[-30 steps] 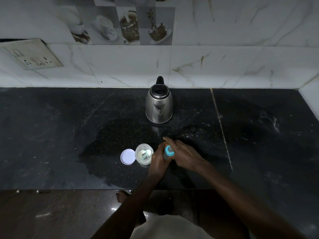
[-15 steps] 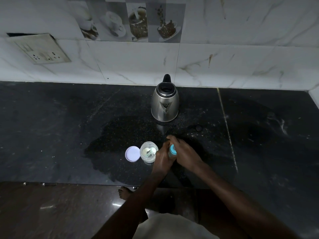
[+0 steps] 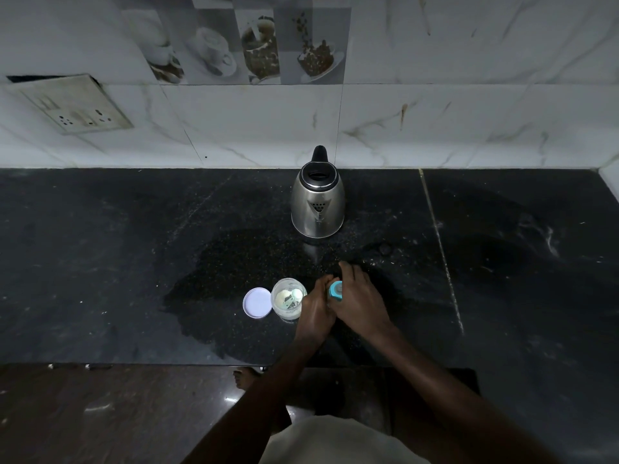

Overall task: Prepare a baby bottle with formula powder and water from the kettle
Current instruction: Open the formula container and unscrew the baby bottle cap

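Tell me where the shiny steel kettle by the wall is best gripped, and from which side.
Grip the black handle of the shiny steel kettle. It rises at the back, on the wall side, with the spout facing the person, so reaching over the lid from above looks best. The smooth rounded body offers no hold.

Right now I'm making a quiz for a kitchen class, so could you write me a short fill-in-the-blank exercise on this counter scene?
1. The left hand and right hand both hold the bottle, whose top is ____.
2. The white lid lies on the counter just ____ of the open jar.
3. Of the kettle and the open jar, the one nearer the wall is the ____.
Missing words: blue; left; kettle.
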